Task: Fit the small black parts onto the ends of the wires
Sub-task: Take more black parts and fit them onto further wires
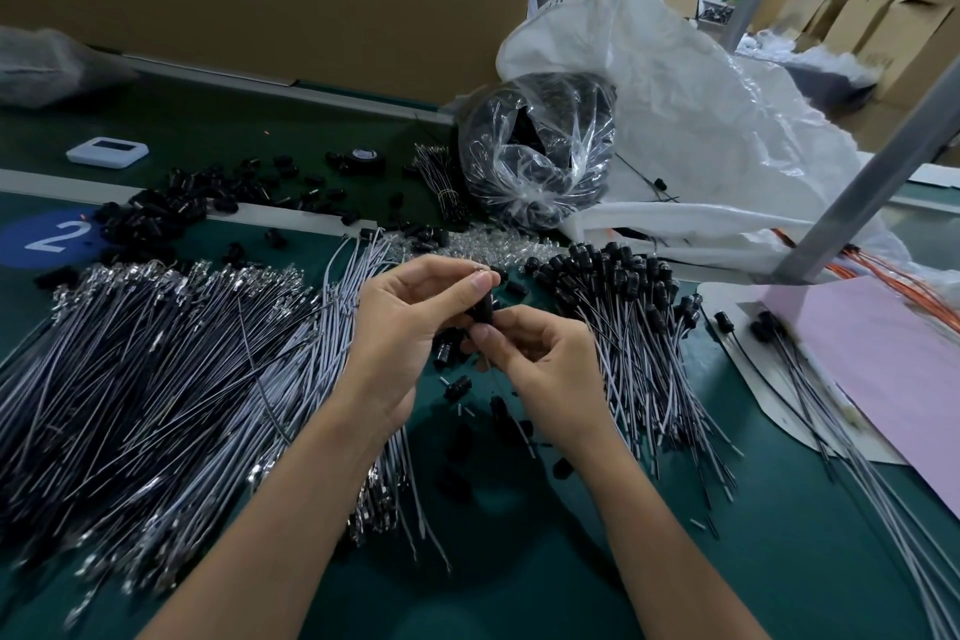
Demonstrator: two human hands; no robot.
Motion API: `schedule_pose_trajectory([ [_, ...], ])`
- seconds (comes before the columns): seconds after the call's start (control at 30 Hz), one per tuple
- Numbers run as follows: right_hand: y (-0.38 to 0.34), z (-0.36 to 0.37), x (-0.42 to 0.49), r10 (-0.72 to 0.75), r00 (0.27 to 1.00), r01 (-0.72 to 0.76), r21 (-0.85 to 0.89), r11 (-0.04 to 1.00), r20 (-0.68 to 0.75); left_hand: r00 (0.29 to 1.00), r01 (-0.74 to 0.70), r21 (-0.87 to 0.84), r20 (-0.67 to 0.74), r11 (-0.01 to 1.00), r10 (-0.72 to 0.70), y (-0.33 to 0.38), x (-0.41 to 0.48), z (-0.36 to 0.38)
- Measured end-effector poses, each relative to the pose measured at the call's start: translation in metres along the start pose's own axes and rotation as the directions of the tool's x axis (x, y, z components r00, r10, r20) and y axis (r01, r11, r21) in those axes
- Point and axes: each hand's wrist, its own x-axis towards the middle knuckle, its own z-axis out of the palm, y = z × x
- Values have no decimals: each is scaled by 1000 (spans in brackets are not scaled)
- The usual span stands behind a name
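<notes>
At near centre, over the green mat (779,535), both forearms reach in and the hands meet.

- Left hand (410,327): fingers curled, thumb and forefinger pressed together on a wire (480,268); only its bright metal tip shows past the thumbnail.
- Right hand (540,364): fingers curled, thumb and forefinger pinching the black part (482,309) at its lower end.
- Black part: short, dark, roughly cylindrical; sits between the two thumbs, just below the left thumb tip and touching the right one. Its ends are covered by fingers; cannot tell whether the wire enters it.
- Under the hands: loose black pieces (457,387), blurred.
- Left: bare wire pile (156,353), grey and black, metal-tipped, running off the frame edge.
- Right: fitted wires (623,307), black caps bunched at the far end.
- Farther: scattered black parts (171,208), a clear bag (535,156) of dark contents, a white sack (701,120).
</notes>
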Motion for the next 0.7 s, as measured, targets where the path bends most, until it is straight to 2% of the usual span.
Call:
schedule_pose_trajectory([
  [0.13, -1, 0, 0, -40, 999, 40, 16, 999, -28, 999, -30, 75, 26, 997, 28, 1, 1, -3],
  [0.4, -4, -1, -1, -26, 1000, 27, 75, 997, -14, 990, -135, 161, 61, 978, 126, 1, 1, -6],
  [0.57, -2, -1, -1, -16, 1000, 15, 71, 997, 12, 987, -131, 163, 116, 978, 113, 0, 0, -5],
  [0.7, -2, -4, 2, -53, 997, 57, 76, 995, -63, 989, -72, 211, 139, 975, 43, -1, 1, -6],
])
